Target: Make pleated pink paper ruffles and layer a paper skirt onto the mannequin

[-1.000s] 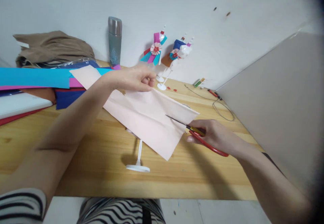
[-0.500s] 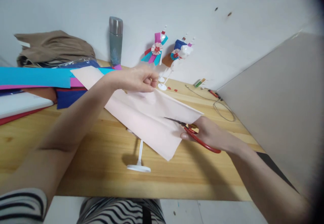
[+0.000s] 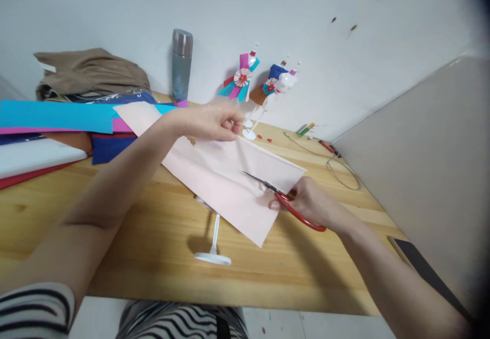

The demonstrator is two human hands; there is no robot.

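My left hand (image 3: 209, 121) pinches the far edge of a long pale pink paper sheet (image 3: 214, 175) and holds it up over the wooden table (image 3: 153, 257). My right hand (image 3: 314, 203) grips red-handled scissors (image 3: 285, 202). Their blades reach into the sheet from its right end. Under the sheet stands a white stand with a round foot (image 3: 213, 257), partly hidden by the paper.
Coloured paper sheets (image 3: 57, 117) are stacked at the left, with a brown cloth (image 3: 90, 68) behind. A grey flask (image 3: 181, 63) and two decorated figures on stands (image 3: 260, 81) line the wall. A wire (image 3: 337, 168) lies at the right, beside a grey board (image 3: 429, 150). A dark phone (image 3: 421, 265) lies near my right forearm.
My right hand has pushed the scissors leftward, deeper into the pink sheet. My left hand has kept its pinch on the far edge.
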